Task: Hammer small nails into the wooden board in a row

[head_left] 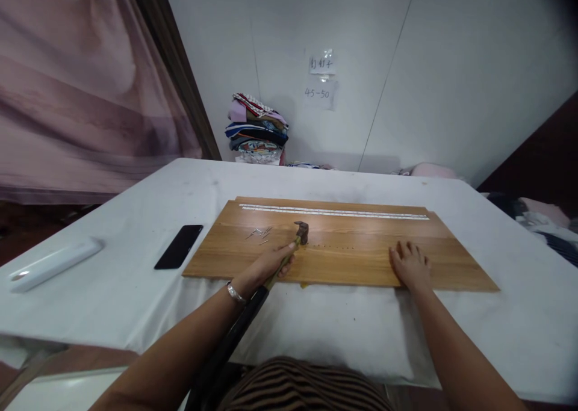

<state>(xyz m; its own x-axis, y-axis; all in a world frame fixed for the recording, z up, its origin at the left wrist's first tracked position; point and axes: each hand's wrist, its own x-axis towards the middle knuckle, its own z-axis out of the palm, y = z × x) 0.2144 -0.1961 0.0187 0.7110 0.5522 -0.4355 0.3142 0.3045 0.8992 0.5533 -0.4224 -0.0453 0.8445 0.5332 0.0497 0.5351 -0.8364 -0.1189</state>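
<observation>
My left hand is wrapped round the handle of a claw hammer, close below its head. The hammer's dark head is over the middle of a wooden board, and its long black grip runs back under my forearm. I cannot tell whether the head touches the wood. To the right of the head, a row of small dark dots runs along the board. My right hand lies flat on the board's right part, fingers spread, holding nothing. Several loose nails lie left of the hammer.
Two white measuring strips run along the board's far edge. A black phone and a white cylindrical object lie on the white-covered table to the left. Folded clothes are stacked by the wall at the back.
</observation>
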